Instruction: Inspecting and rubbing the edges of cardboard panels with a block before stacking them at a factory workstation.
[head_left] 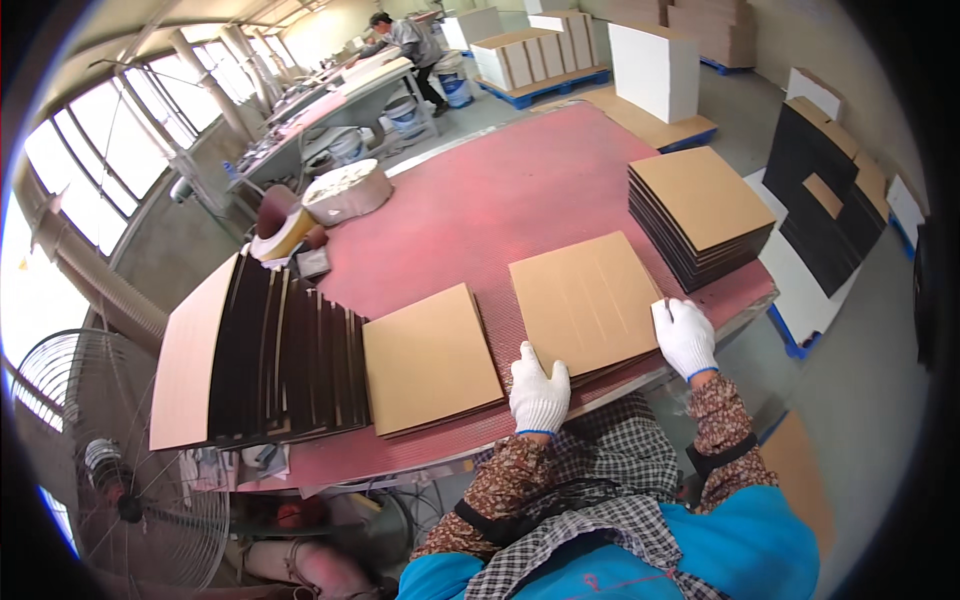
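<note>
A tan square board (pixel 585 295) with several pale lines across its face lies in front of me on the red table. My left hand (pixel 540 392), in a white knit glove, grips its near left corner, with the thumb and one finger showing. My right hand (pixel 685 338), gloved the same, is closed on the board's right edge near the near corner. Under the board a dark edge shows; how many boards lie there is hidden. Left of it rests a low stack of tan boards (pixel 430 360), apart from my left hand.
A leaning row of dark-edged boards (pixel 290 360) stands at the left, by a fan (pixel 125 480). A taller board stack (pixel 700 200) sits at the table's right. Tape rolls (pixel 280 230) lie on the red table (pixel 480 190). A person (pixel 405 45) works far off.
</note>
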